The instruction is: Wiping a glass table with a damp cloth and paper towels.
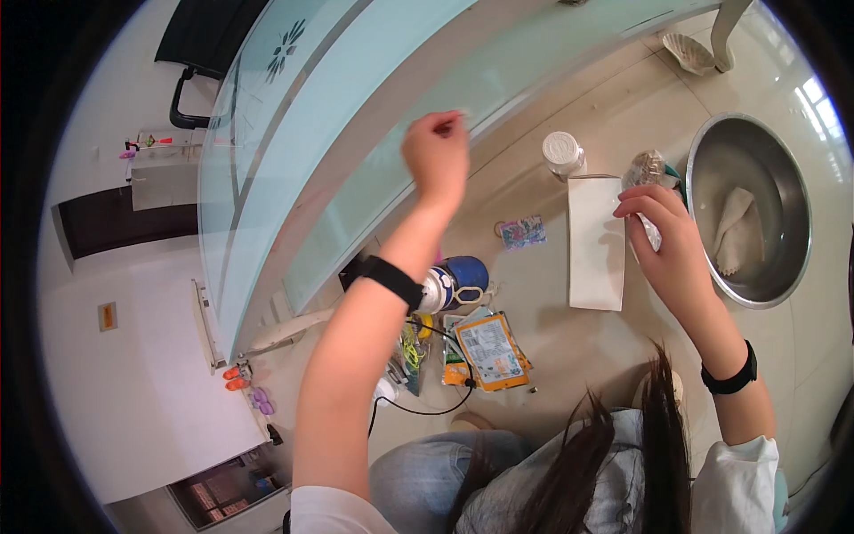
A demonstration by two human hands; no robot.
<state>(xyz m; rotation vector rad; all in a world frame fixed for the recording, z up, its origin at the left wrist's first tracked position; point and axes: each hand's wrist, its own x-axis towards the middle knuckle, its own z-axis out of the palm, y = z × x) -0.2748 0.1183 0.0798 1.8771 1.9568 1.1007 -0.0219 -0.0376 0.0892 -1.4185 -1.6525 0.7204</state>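
My left hand (436,160) is raised at the lower edge of a pale glass-topped table (391,147), its fingers curled in; whatever they hold, if anything, is hidden. My right hand (667,222) hovers by the right edge of a long white box (595,258), fingers bent and apart, with nothing seen between them. I cannot tell whether the fingertips touch the box. Just beyond the box stands a white lidded bottle (563,154). Partly behind my right hand lies a clear plastic bag (648,167) with something brown in it.
A metal basin (796,240) with a pale cloth (738,233) in it stands at the right. Between my arms lie a shiny card (523,232), a blue bottle (464,274), orange packets (503,369) and a black cable (418,410). A shell-shaped dish (688,53) sits far right.
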